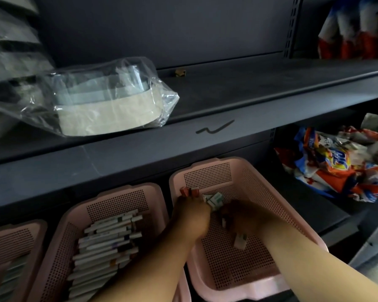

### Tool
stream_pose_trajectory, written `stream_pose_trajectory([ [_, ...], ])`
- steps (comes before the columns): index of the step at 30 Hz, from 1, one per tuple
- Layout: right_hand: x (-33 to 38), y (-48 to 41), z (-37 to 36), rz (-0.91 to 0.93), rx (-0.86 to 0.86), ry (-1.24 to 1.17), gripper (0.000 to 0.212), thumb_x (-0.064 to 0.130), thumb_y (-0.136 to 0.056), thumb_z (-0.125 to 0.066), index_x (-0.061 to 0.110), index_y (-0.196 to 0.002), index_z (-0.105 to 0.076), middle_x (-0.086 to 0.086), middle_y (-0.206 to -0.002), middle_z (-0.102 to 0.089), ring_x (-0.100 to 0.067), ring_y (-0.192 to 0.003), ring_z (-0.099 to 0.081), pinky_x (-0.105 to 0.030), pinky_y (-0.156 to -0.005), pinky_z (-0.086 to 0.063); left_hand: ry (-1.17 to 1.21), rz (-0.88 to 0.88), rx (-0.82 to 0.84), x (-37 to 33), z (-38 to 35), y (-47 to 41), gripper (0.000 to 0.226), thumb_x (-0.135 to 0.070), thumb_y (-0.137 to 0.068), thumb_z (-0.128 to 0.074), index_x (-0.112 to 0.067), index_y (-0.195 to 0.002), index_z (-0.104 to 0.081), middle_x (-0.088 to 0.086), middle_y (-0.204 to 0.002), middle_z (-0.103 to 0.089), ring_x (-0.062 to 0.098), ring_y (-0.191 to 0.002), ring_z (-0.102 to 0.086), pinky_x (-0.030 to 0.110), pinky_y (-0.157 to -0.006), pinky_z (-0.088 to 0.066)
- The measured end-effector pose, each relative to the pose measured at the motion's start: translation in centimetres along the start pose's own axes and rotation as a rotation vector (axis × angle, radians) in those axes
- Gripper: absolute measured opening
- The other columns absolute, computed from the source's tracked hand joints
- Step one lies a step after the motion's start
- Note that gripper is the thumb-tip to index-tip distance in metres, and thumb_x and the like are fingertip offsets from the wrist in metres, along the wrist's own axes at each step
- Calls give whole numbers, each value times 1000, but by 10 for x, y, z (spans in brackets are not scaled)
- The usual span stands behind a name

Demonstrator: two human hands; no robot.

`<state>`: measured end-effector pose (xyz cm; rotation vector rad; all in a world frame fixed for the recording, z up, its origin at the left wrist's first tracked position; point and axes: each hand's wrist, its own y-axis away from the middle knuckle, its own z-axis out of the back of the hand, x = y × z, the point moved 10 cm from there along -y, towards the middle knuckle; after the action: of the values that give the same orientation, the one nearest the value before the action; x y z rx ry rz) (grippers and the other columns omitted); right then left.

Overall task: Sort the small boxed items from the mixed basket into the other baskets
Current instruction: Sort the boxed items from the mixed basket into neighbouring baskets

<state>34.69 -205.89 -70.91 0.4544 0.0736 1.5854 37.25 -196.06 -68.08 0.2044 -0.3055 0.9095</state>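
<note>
Here, near rim: both forearms reach over the near edge of the pink perforated plastic mixed basket (292, 219), which holds only a few small boxes.
Mid-floor: a small white carton (240, 240) lies alone beneath the right forearm. It is easy to overlook, and an arm pulled back carelessly could sweep it aside.
Shadowed middle: the right hand (242, 216) hangs low over the basket floor. It is too dark to tell whether its fingers grip anything.
Toward the far wall: the green-and-white small boxes (214, 200) sit bunched between the two hands. If both hands go for them at once, they could scatter.
Far-left corner: the left hand (192, 216) reaches to the red small boxes (189, 191), fingertips at or on them. I cannot tell whether it has a hold on them. They sit tight against the wall, so a pinch may slip.
Left neighbour: the pink basket of long white boxes (109, 240) is packed in rows. A box carried across could fall into the gap between the rims or land with the wrong kind.
Leftmost edge: a third pink basket (9, 240) is only partly in view.
</note>
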Motion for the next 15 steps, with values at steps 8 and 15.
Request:
stream_pose_trajectory([
  [8,-5,4,5,-8,16,-142,22,35,-100,-52,39,-119,-61,14,-109,-61,-4,-92,-58,-28,-81,-45,8,-29,16,-3,2,3,43,-21,-98,-55,-20,-141,-61,13,-140,-57,34,-121,-59,44,-100,-48],
  [15,-7,5,6,-20,20,-160,19,39,-100,-52,42,-118,-59,16,-99,-59,-3,-88,-59,-27,-79,-48,228,32,13,4,7,5,37,-13,-93,-64,-9,-130,-65,11,-122,-66,30,-103,-67,38,-87,-58],
])
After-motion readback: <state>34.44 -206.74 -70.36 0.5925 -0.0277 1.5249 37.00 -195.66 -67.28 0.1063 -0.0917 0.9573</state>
